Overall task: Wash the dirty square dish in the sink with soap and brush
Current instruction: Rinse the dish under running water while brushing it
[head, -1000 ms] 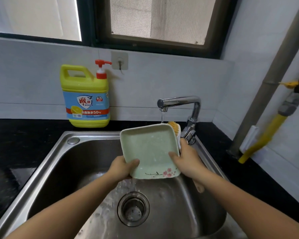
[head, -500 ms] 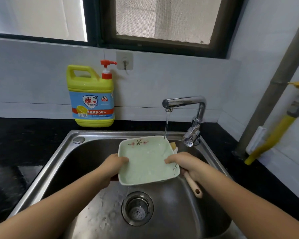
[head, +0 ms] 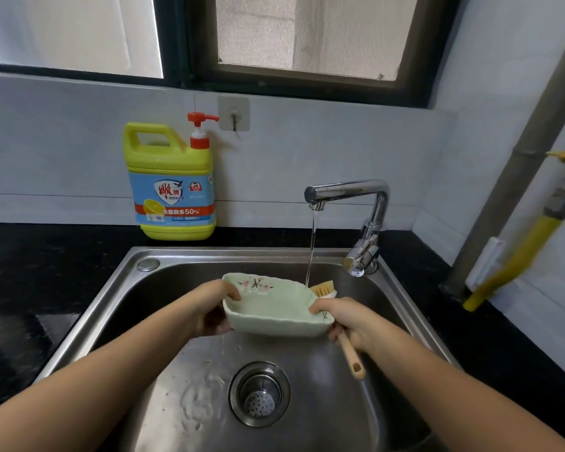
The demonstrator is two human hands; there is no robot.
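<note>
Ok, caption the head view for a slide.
Left hand and right hand hold the square dish under the running tap; right also grips the brush.

I see only the bristles and the handle's end of the brush [head: 351, 357]; its middle is hidden behind the dish [head: 274, 308] and the right hand [head: 351, 316]. The fingers of the left hand [head: 209, 308] disappear under the dish. The near edge of the sink [head: 88, 321] is cut off at the bottom. Small print on the soap bottle [head: 172, 182] is unreadable to me.

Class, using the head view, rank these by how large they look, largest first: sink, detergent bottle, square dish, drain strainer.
1. sink
2. detergent bottle
3. square dish
4. drain strainer
Bottle over dish is close: the dish is tilted, so it shows less of itself.
</note>
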